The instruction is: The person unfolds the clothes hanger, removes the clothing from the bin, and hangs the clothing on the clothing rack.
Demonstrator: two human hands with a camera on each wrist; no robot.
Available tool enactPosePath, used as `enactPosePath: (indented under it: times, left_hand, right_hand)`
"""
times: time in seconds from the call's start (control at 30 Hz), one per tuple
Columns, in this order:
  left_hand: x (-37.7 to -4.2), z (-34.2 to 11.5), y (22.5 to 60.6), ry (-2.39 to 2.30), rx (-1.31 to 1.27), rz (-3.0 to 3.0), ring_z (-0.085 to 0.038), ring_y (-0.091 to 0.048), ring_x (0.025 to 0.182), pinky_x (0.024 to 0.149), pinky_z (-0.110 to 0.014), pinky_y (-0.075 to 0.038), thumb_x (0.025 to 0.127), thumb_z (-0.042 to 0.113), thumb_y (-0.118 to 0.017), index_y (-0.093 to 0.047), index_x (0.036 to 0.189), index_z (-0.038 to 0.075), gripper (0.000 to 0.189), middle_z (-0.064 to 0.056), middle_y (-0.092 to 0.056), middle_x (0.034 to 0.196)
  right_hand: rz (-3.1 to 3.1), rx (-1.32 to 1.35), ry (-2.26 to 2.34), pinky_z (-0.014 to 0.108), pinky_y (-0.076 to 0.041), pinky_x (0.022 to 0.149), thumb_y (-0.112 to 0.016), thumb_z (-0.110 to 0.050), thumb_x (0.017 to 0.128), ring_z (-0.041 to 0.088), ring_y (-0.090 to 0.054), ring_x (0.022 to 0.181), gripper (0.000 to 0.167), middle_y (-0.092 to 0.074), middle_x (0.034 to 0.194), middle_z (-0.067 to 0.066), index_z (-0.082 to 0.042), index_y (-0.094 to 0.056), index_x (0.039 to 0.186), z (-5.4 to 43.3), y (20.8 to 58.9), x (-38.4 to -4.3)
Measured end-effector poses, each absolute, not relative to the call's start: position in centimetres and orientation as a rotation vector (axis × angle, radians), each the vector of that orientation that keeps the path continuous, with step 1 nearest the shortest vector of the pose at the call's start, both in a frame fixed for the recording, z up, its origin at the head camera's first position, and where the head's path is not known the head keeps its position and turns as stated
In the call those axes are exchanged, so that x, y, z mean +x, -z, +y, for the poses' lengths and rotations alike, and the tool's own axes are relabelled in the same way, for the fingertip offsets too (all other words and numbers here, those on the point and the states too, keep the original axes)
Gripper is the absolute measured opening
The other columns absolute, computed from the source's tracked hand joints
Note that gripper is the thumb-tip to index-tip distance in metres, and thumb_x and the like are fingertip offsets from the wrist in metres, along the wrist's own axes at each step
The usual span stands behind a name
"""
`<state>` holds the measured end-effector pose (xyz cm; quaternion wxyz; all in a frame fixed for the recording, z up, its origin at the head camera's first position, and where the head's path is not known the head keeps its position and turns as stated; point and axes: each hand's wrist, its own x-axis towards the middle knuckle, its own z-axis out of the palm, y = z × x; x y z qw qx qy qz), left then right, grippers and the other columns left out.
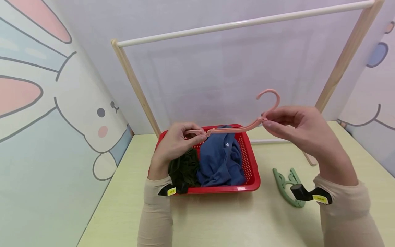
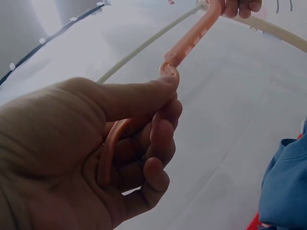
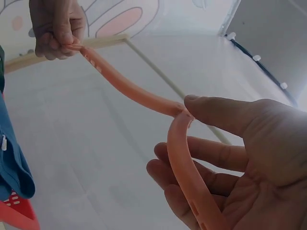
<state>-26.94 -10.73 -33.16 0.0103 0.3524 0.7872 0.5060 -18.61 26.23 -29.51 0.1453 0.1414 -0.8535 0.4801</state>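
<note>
Red perforated plastic basket (image 1: 216, 189) containing a crumpled dark-green garment (image 1: 185, 168) beside a blue garment (image 1: 220, 157). Raised between the hands, a slender pink plastic hanger (image 1: 234, 130) with a curved hook: the left hand (image 1: 179, 140) pinches a hinge along it; the right hand (image 1: 296, 127) pinches the hook's base. Right of the basket lies a folded green hanger (image 1: 282, 190).

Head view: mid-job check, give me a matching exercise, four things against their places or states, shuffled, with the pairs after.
Things
1. Pink hanger
2. Green hanger
3. Blue garment
4. Upper white rail

Places or states
A. Lying on the table
B. Spanning two wooden posts
C. In the red basket
D. Held by the left hand and right hand

Pairs: 1-D, 2-A, 3-C, 4-B
</note>
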Motion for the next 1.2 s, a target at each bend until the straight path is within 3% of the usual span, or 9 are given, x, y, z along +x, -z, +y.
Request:
enactPosePath:
  times: [0.33, 0.57, 0.8, 1.03, 1.2]
  left_hand:
    - [-26.85, -10.48, 33.21, -1.580, 1.110, 2.446, -0.023, -0.072, 0.080, 0.069, -0.030, -0.058, 0.103, 0.010, -0.080, -0.082, 0.109, 0.006, 0.007, -0.024, -0.081, 0.104]
    - [-26.75, -10.37, 33.22, -1.570, 1.107, 2.436, -0.024, -0.074, 0.081, 0.072, -0.031, -0.060, 0.104, 0.010, -0.080, -0.081, 0.109, 0.006, 0.007, -0.024, -0.081, 0.104]
    - [-26.77, -10.35, 33.15, -1.553, 1.105, 2.447, -0.025, -0.073, 0.081, 0.074, -0.039, -0.062, 0.104, 0.011, -0.079, -0.081, 0.110, 0.006, 0.007, -0.023, -0.081, 0.104]
    - [-26.73, -10.16, 33.13, -1.566, 1.108, 2.432, -0.024, -0.071, 0.076, 0.069, -0.029, -0.058, 0.104, 0.008, -0.080, -0.082, 0.110, 0.005, 0.007, -0.024, -0.080, 0.103]
    - [-26.59, -10.01, 33.08, -1.578, 1.092, 2.422, -0.035, -0.073, 0.078, 0.069, -0.031, -0.061, 0.103, 0.008, -0.081, -0.083, 0.109, 0.005, 0.008, -0.019, -0.081, 0.101]
  right_hand:
    - [-2.460, 0.359, -1.380, 0.025, -0.059, 0.069, -0.086, -0.023, 0.101, 0.021, -0.072, 0.081, 0.014, -0.083, 0.099, 0.002, -0.018, -0.087, 0.115, 25.64, 29.72, -18.63]
    - [-2.453, 0.337, -1.404, 0.026, -0.060, 0.070, -0.087, -0.025, 0.101, 0.021, -0.073, 0.080, 0.014, -0.084, 0.098, 0.002, -0.017, -0.088, 0.113, 25.49, 29.81, -18.50]
    - [-2.448, 0.393, -1.439, 0.024, -0.062, 0.074, -0.085, -0.019, 0.102, 0.019, -0.076, 0.084, 0.015, -0.084, 0.100, 0.002, -0.013, -0.087, 0.116, 25.60, 29.73, -18.51]
    - [-2.444, 0.417, -1.413, 0.024, -0.061, 0.072, -0.085, -0.017, 0.102, 0.019, -0.075, 0.084, 0.014, -0.084, 0.099, 0.003, -0.014, -0.087, 0.116, 25.68, 29.63, -18.50]
    - [-2.438, 0.455, -1.392, 0.026, -0.057, 0.068, -0.085, -0.015, 0.102, 0.019, -0.072, 0.079, 0.012, -0.083, 0.096, 0.004, -0.015, -0.087, 0.114, 25.95, 29.51, -18.41]
